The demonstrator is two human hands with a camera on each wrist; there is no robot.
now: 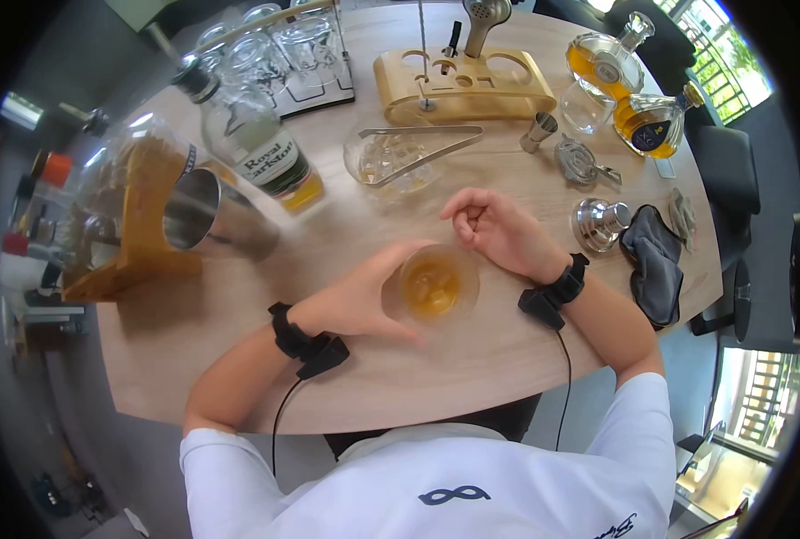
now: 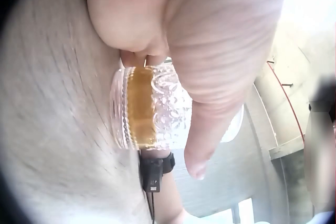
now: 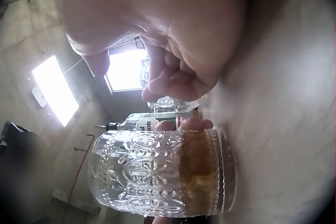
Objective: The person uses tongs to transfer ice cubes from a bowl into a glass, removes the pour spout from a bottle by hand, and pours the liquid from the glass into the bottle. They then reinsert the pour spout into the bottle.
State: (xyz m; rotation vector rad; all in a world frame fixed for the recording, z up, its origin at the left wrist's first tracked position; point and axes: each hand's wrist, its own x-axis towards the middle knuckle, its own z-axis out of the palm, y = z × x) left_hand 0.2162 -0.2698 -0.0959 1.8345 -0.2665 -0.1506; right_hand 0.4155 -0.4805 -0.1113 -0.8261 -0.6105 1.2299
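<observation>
A clear embossed glass [image 1: 434, 286] with amber liquid and ice cubes stands on the table in front of the person. The left hand [image 1: 355, 292] is spread around its left side, fingers along the far side and thumb stretched past the near side. In the head view the thumb looks apart from the glass wall. The left wrist view shows the straight thumb [image 2: 207, 134] overlapping the glass. The right hand [image 1: 501, 229] lies just beyond the glass to the right, fingers loosely curled and holding nothing. From the right wrist, the same glass [image 3: 152, 174] appears below that hand.
An ice bowl [image 1: 364, 166] with tongs [image 1: 427, 162] lies beyond the hands. A labelled bottle [image 1: 256, 144] and metal shaker cup [image 1: 211, 216] stand left. Rightward are a jigger [image 1: 537, 133], strainer [image 1: 584, 162], shaker top [image 1: 600, 223] and grey cloth [image 1: 653, 265]. A wooden holder [image 1: 463, 94] stands behind.
</observation>
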